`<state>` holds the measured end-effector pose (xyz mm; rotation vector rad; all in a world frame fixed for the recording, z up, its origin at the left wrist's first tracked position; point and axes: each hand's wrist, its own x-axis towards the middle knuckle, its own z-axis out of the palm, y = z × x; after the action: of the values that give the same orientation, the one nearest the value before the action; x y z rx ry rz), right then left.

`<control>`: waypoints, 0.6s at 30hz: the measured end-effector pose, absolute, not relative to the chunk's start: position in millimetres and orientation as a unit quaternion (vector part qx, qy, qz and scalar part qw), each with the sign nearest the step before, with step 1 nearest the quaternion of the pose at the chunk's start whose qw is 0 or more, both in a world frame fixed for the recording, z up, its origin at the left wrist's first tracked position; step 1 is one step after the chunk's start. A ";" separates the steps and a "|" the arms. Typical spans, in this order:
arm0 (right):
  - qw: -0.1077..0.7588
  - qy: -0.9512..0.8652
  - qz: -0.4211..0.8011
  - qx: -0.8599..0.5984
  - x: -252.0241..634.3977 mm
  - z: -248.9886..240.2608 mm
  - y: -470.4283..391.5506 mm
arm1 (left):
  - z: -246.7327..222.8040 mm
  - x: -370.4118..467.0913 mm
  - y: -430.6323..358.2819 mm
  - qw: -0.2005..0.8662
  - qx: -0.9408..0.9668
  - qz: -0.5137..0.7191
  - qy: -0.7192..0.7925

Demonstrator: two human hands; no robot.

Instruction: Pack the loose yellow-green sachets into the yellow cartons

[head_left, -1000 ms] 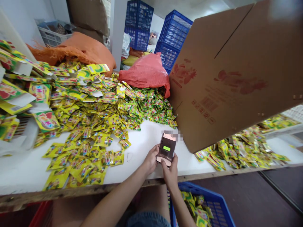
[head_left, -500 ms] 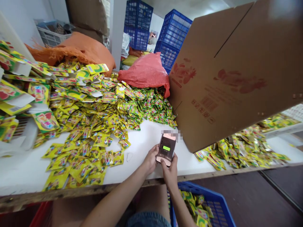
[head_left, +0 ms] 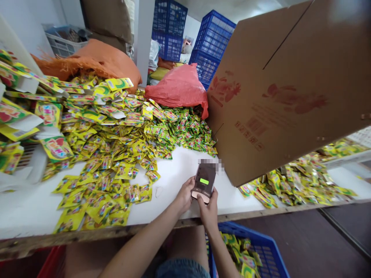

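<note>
A smartphone (head_left: pixel 205 178) is held upright above the front part of the white tabletop (head_left: pixel 174 170). My left hand (head_left: pixel 185 195) grips its left side, fingers closed round the edge. On the lower right, my right hand (head_left: pixel 208 204) is closed on it too, thumb over the bottom of the screen. The screen is dark with a bright green button-like patch; its text is too small to read. Small yellow candy packets (head_left: pixel 107 193) lie spread to the left of the hands, and greener packets (head_left: pixel 191 133) are heaped behind the phone.
A large cardboard box (head_left: pixel 284 88) leans over the table's right side, with more packets (head_left: pixel 290 183) beneath it. An orange sack (head_left: pixel 107 58) and a red sack (head_left: pixel 179 87) lie at the back. Flat printed cartons (head_left: pixel 56 146) pile up left. A blue crate (head_left: pixel 272 251) with packets stands below the edge.
The lighter area at the top of the phone's screen has turned dark. Both hands and the phone stay in nearly the same place.
</note>
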<state>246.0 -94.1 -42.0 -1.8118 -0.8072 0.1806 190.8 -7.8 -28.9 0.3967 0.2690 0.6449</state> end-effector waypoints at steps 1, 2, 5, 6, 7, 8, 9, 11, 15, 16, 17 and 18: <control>0.545 -0.340 0.077 -0.763 245.9 -41.9 -94.1 | -29.0 190.7 -7.8 0.921 0.194 0.312 0.130; 0.545 -0.340 0.078 -0.762 245.9 -41.8 -94.1 | -29.2 190.7 -7.8 0.921 0.195 0.311 0.130; 0.541 -0.339 0.080 -0.765 246.3 -42.5 -94.2 | -30.2 191.0 -7.8 0.920 0.197 0.314 0.130; 0.539 -0.338 0.081 -0.767 246.7 -43.0 -94.2 | -30.5 191.2 -7.8 0.919 0.197 0.315 0.129; 0.537 -0.336 0.081 -0.769 247.0 -43.5 -94.4 | -30.9 191.3 -7.7 0.919 0.198 0.316 0.128; 0.535 -0.335 0.082 -0.771 247.3 -44.0 -94.5 | -31.1 191.4 -7.7 0.919 0.199 0.316 0.127; 0.534 -0.335 0.081 -0.772 247.6 -44.4 -94.7 | -31.4 191.5 -7.7 0.919 0.200 0.315 0.127; 0.534 -0.336 0.082 -0.772 247.7 -44.6 -95.0 | -31.6 191.6 -7.6 0.919 0.201 0.313 0.129; 0.536 -0.340 0.082 -0.768 246.8 -43.0 -95.3 | -31.7 192.0 -7.3 0.919 0.202 0.312 0.132; 0.537 -0.342 0.081 -0.767 246.5 -42.4 -95.2 | -31.7 192.0 -7.3 0.919 0.203 0.311 0.131; 0.539 -0.345 0.080 -0.764 246.3 -42.0 -95.1 | -31.6 192.0 -7.3 0.919 0.205 0.311 0.130; 0.541 -0.347 0.078 -0.762 246.0 -41.5 -95.0 | -31.4 191.9 -7.3 0.919 0.206 0.310 0.129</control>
<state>246.0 -95.0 -41.5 -1.8107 -0.8250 0.1865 191.9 -7.3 -31.4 0.4240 0.2661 0.6383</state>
